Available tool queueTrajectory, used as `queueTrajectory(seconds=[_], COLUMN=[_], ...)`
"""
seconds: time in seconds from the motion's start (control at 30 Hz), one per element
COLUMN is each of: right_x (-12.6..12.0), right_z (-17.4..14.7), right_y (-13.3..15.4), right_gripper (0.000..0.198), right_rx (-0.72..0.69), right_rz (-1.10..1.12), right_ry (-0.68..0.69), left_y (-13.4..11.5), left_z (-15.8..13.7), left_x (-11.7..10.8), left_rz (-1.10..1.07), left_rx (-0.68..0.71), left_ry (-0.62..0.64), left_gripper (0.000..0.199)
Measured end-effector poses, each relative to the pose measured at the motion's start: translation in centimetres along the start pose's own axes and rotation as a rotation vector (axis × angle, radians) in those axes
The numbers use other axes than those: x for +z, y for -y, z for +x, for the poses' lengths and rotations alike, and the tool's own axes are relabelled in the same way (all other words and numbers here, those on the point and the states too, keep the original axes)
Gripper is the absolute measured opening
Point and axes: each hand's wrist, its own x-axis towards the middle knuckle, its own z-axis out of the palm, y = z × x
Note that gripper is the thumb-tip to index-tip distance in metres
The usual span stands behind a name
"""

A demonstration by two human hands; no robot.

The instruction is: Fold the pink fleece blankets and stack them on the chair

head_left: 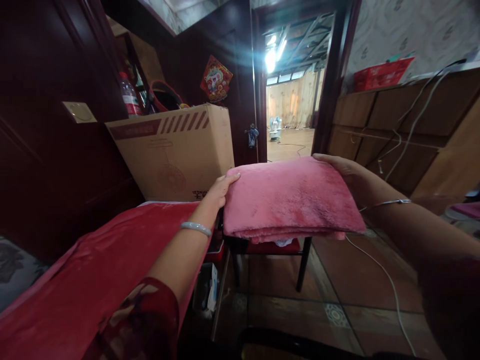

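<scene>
A folded pink plush blanket (288,200) lies level between my two hands, above a chair with a red seat (262,246) and dark legs. My left hand (221,191) grips its left edge, thumb on top and the other fingers mostly hidden. At the far right corner my right hand (337,165) holds the blanket's edge; most of its fingers are out of sight behind the cloth. Layered folds show along the near side. Whether the blanket touches the chair cannot be made out.
A red cloth (150,240) covers the surface at left. Behind it stands a large cardboard box (176,155) with a bottle (129,97) on top. Wooden cabinets (397,115) line the right, and a white cord (393,290) crosses the tiled floor. An open doorway lies ahead.
</scene>
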Motion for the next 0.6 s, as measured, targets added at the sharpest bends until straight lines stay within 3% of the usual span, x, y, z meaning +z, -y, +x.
queueTrajectory(seconds=[0.1,0.17,0.4,0.6], right_x=[0.4,0.7,0.9,1.0], right_z=[-0.7,-0.9,-0.9,-1.6], right_y=[1.2,1.9,2.5,2.6], right_gripper=[0.067,0.072,0.071,0.066], right_rx=[0.202,0.257,0.299,0.275], right_rz=[0.046,0.034,0.044,0.058], right_ry=[0.002,-0.006,-0.017,-0.028], left_y=[-0.2,-0.2,0.0,0.1], left_z=[-0.3,-0.5,-0.3,-0.2], left_x=[0.0,-0.1,-0.4,-0.5], left_rz=[-0.018,-0.02,-0.042,0.007], left_rx=[-0.004,0.003,0.028,0.067], left_ry=[0.038,0.047,0.108,0.072], left_gripper=[0.02,0.022,0.025,0.031])
